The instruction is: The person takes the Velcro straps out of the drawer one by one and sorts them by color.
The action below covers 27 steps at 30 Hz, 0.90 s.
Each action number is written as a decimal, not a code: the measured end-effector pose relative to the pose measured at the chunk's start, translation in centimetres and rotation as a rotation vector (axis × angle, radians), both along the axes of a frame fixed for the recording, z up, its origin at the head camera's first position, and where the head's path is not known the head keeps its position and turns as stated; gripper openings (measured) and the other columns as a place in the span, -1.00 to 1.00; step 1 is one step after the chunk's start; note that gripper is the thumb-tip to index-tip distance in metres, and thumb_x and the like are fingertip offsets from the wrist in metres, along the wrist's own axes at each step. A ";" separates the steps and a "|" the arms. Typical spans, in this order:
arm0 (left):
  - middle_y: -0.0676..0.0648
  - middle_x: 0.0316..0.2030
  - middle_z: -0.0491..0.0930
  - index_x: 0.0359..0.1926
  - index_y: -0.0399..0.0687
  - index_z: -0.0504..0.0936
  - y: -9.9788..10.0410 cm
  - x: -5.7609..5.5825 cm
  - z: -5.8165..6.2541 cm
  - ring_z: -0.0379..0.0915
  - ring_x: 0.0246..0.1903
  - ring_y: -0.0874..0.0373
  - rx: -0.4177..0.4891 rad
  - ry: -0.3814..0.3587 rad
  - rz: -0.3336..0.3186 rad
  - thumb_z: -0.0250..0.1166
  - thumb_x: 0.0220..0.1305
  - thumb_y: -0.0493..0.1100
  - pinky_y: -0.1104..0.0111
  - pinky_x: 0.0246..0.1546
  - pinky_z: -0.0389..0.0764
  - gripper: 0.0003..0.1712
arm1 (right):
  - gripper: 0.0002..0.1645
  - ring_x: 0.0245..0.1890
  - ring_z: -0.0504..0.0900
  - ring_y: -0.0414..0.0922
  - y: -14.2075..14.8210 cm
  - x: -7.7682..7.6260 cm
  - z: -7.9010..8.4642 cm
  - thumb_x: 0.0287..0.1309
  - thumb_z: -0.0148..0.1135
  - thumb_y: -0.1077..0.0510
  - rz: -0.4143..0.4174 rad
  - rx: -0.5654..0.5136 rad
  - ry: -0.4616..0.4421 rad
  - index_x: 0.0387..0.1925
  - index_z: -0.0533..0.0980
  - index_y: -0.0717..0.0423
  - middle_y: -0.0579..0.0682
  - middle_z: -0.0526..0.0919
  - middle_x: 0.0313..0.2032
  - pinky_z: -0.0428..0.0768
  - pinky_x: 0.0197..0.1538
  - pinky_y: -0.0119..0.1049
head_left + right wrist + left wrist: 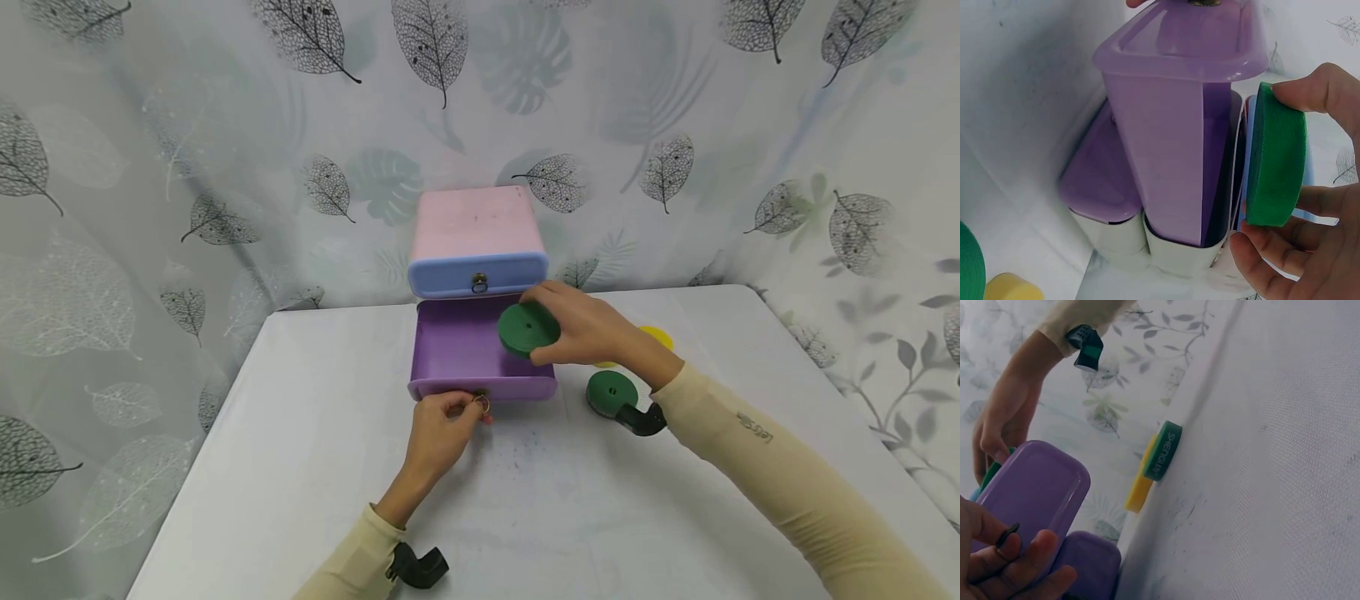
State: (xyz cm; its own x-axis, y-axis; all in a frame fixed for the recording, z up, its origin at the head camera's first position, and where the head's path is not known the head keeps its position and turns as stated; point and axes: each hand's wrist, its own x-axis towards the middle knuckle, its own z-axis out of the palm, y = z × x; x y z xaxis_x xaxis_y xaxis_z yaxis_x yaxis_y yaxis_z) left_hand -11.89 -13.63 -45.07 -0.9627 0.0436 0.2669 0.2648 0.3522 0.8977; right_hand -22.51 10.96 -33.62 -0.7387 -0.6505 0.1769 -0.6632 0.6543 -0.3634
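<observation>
A small drawer cabinet (476, 223) has its purple drawer (453, 342) pulled out. My left hand (442, 429) pinches the ring pull (481, 404) on that drawer's front; the left wrist view shows the ring between the fingers (997, 550). Over the right side of the drawer, my right hand (581, 325) grips a thick green disc (528, 327) with a small centre hole, thumb and fingers on opposite edges of its rim. From the right wrist view, the held disc (1277, 156) stands on edge beside the drawer opening.
Another green disc (611, 392), with lettering on its rim, lies on the white table (300, 450) right of the drawer. Yellow discs (657, 336) are partly hidden behind the right forearm. A blue drawer (478, 275) is closed above; a lower purple drawer (1091, 565) sits beneath.
</observation>
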 end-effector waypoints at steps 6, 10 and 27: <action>0.05 -0.52 0.74 -0.48 -0.02 0.79 0.0 0.0 0.1 0.69 -0.34 0.26 0.001 0.011 -0.002 0.30 0.34 -0.26 0.27 -0.21 0.56 -0.75 | -0.09 0.10 0.49 0.01 1.0 0.1 0.0 -0.03 0.52 -0.13 -0.017 0.002 -0.011 0.35 0.44 0.08 0.10 0.47 0.28 0.54 0.05 0.01; 0.11 -0.54 0.72 -0.48 -0.02 0.79 0.0 0.0 0.1 0.69 -0.34 0.26 -0.005 0.016 0.004 0.30 0.34 -0.25 0.28 -0.23 0.54 -0.75 | -0.09 0.13 0.49 0.01 1.5 0.1 0.0 -0.03 0.52 -0.12 -0.015 -0.005 -0.020 0.35 0.44 0.08 0.10 0.47 0.29 0.54 0.08 0.02; 0.16 -0.54 0.72 -0.48 0.01 0.78 0.1 0.0 0.1 0.68 -0.32 0.25 -0.014 0.013 0.009 0.31 0.35 -0.24 0.32 -0.33 0.47 -0.75 | -0.11 0.06 0.49 0.02 3.4 0.3 -0.2 -0.01 0.51 -0.07 -0.054 -0.008 -0.035 0.35 0.44 0.12 0.10 0.49 0.25 0.53 0.01 -0.01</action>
